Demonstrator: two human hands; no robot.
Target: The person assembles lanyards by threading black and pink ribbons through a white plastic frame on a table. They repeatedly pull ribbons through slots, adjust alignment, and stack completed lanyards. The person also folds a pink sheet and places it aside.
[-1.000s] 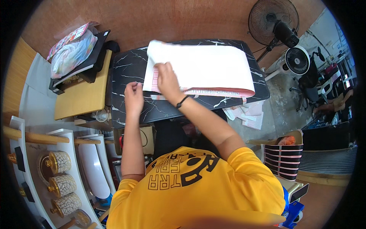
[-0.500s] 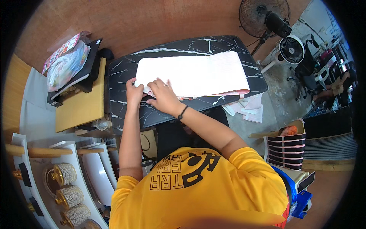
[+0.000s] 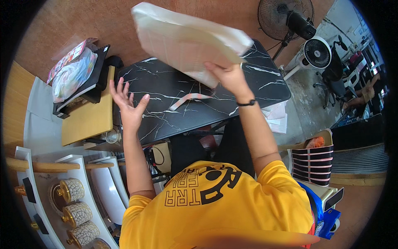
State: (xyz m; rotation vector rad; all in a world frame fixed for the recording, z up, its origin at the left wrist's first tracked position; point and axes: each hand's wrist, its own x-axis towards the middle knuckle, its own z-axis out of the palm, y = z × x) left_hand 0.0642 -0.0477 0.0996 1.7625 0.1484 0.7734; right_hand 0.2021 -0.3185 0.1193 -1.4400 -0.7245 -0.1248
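Note:
A thick folded stack of whitish paper sheets (image 3: 186, 45) is held up over the far part of the black marbled table (image 3: 157, 120). My right hand (image 3: 229, 79), with a dark bracelet at its wrist, grips the stack by its lower right end, thumb on the near face. The stack is tilted and a little blurred. My left hand (image 3: 129, 106) is raised above the table's left side, its fingers spread, with nothing in them. Between the hands, a narrow pale pinkish strip (image 3: 188, 99) lies curved on the tabletop, below the stack.
On the left, a yellow wooden table (image 3: 87, 126) carries a black tray and a plastic bag (image 3: 74, 74). Two fans (image 3: 317, 52) stand beyond the table's right end. Loose papers (image 3: 277, 118) lie beside the table on the right. Shelves with patterned jars (image 3: 76, 213) are at lower left.
My right hand has lifted the paper stack off the table and tilted it up toward the far wall. My left hand has come away from it, moved left and spread its fingers.

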